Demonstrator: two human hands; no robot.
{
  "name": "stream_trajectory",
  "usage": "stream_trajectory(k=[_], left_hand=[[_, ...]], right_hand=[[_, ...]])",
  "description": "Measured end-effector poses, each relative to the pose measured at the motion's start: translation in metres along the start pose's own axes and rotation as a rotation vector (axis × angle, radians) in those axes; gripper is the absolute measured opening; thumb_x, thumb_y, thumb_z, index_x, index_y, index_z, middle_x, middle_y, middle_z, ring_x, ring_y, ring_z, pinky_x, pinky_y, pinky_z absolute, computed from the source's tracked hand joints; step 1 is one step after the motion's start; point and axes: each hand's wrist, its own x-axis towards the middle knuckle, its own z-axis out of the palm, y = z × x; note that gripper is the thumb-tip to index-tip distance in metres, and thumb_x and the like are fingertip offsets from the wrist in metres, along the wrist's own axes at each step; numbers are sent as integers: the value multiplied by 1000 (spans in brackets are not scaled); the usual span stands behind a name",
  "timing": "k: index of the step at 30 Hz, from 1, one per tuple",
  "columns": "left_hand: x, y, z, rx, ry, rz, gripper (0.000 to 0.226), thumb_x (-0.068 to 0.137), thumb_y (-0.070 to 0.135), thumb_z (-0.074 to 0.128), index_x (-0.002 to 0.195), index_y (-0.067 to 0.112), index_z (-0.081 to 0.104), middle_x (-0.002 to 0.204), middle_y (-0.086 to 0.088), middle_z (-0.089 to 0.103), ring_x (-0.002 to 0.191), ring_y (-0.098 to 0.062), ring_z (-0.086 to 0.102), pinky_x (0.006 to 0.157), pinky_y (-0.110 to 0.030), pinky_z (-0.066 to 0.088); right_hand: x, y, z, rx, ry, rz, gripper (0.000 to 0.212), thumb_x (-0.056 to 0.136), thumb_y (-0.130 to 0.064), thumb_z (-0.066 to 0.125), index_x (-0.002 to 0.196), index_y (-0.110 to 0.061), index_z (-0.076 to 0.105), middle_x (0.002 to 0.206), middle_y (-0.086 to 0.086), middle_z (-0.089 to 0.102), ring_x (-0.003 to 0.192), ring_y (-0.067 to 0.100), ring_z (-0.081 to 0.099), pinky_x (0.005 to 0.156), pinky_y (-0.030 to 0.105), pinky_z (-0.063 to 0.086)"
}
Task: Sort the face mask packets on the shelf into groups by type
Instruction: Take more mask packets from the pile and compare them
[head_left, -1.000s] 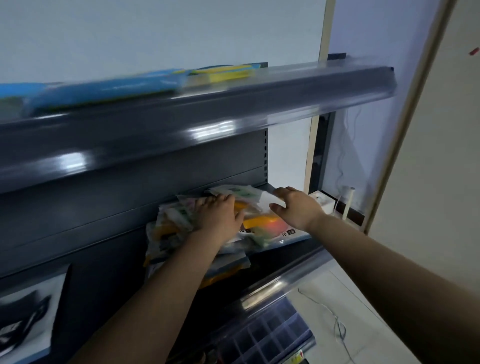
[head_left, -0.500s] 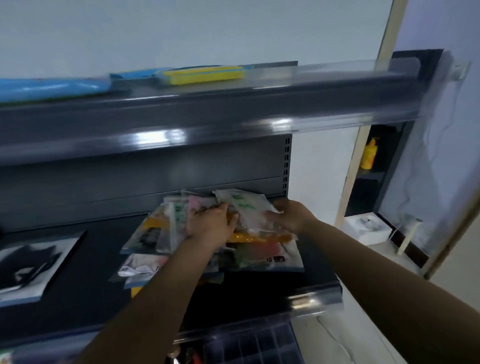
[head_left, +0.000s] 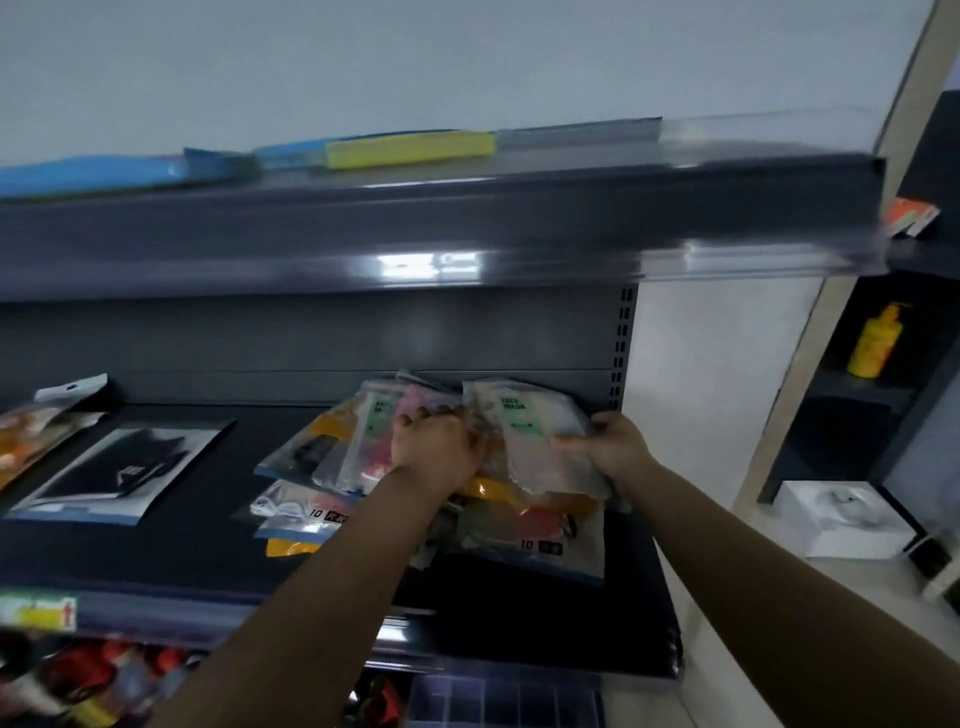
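Shelf: dark shelf (head_left: 171, 551), mask packets (head_left: 524, 540) piled.
Right hand (head_left: 613, 449): pinches pale green-labelled packet (head_left: 535, 441).
Left hand (head_left: 434, 447): fingers curled into pile.

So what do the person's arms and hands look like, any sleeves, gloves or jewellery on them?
Both forearms are bare as far as the picture shows: no sleeves reach into view. The left hand and the right hand wear no gloves. No watch, bracelet or ring can be made out at the wrists or fingers, though the picture is dim and somewhat blurred, so small items could be missed.
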Motion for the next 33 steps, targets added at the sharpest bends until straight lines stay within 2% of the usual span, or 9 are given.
stream_trajectory(k=[6,9,12,15,19,22,25,30,33], left_hand=[[14,16,1,-84,-32,-56,49,93,46,37,126,12,52,128,-14,57,122,-30,48,99,-38,34],[18,23,1,-139,-34,-118,54,91,49,41,130,13,48,134,-14,54,127,-31,44,102,-38,32],[23,26,3,-266,-52,-158,51,88,48,48,126,13,51,128,-12,58,122,-31,50,101,-39,39],[28,26,3,-430,-42,-173,41,88,38,53,122,15,53,118,-8,63,112,-28,59,94,-39,49],[25,23,-9,-568,55,-226,38,92,7,49,129,1,45,123,-16,59,114,-31,57,92,-34,46],[20,15,-15,-639,87,-264,29,88,5,53,116,-4,57,117,-20,62,110,-35,58,87,-35,46],[14,4,-20,-681,108,-275,22,88,8,54,104,-6,63,108,-24,65,101,-38,61,75,-32,45],[-4,-14,-26,-662,247,-244,24,96,14,47,114,4,61,112,-15,67,102,-30,63,72,-23,41],[-17,-27,-27,-824,358,-304,26,96,21,51,115,6,60,102,-12,68,94,-27,64,70,-24,42]], right_hand=[[11,11,-10,120,14,-43,72,67,-7,83,127,2,46,122,14,56,116,32,54,94,35,43],[16,19,-14,136,-7,-35,55,64,-10,85,110,-4,57,103,7,60,107,32,58,94,43,48],[18,25,-20,178,-29,-42,41,66,-7,83,95,-10,54,91,3,57,97,29,57,93,44,49],[16,25,-25,194,-55,-67,51,69,-4,80,111,-6,51,95,6,55,88,23,55,75,32,47],[20,23,-24,193,-72,-124,60,72,-2,78,124,3,48,89,4,55,77,15,51,63,24,40],[23,20,-21,199,-83,-131,63,73,-5,78,127,-2,47,83,-3,50,83,18,51,73,27,43],[20,19,-18,228,-104,-112,62,71,-10,80,124,0,50,101,9,62,99,29,59,86,40,51],[16,12,-16,328,-164,-154,57,76,-6,75,128,-5,52,114,14,66,100,32,64,87,52,53],[7,3,-11,383,-172,-201,74,78,-9,74,142,-9,37,117,4,63,112,29,59,97,53,48]])
